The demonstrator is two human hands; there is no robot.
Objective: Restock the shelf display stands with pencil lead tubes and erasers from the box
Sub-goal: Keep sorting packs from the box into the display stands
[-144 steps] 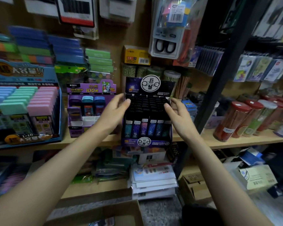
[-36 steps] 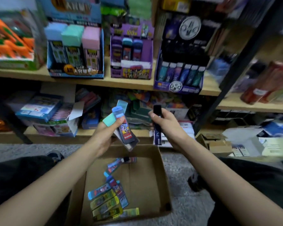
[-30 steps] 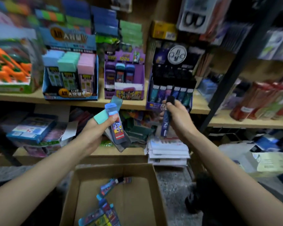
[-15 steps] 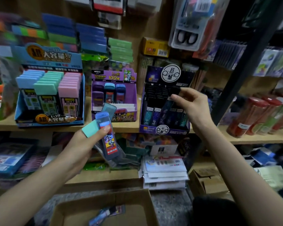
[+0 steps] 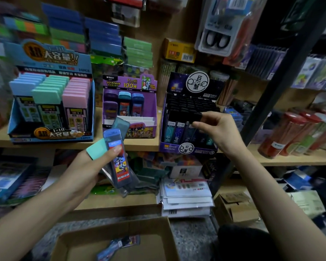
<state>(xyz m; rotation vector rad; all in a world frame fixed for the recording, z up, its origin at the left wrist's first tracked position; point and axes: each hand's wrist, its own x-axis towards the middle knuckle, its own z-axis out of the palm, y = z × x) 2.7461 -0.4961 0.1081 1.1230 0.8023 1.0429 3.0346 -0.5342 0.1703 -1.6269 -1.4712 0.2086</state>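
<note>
- The right hand [image 5: 219, 132] was raised at the front of the dark display stand [image 5: 188, 148]. Its thumb and forefinger pinched a black-capped lead tube [image 5: 195, 116], and the other fingers were curled in behind.
- That tube stood upright at the front row of the stand, level with the black caps already packed there. Whether it was seated in a slot could not be told.
- The left hand [image 5: 90, 166] was lower and to the left, in front of the shelf edge [image 5: 143, 146], gripping a fanned bunch of lead tubes.
- Its thumb pressed on the face of a blue tube [image 5: 119, 162] with a printed label. A mint-green cap [image 5: 96, 151] stuck out just beside the thumb, and a smoky teal tube [image 5: 121, 124] rose behind.
- On the same shelf a purple stand [image 5: 139, 131] stood just left of the dark one, holding purple, teal and blue tubes.
- Further left stood a blue stand [image 5: 51, 133] with pale blue, green and pink rows.
- Below the arms an open cardboard box [image 5: 151, 247] sat on the floor with a few loose tubes [image 5: 120, 243] lying in it.
- Red-lidded jars [image 5: 277, 136] stood on the shelf to the right.
</note>
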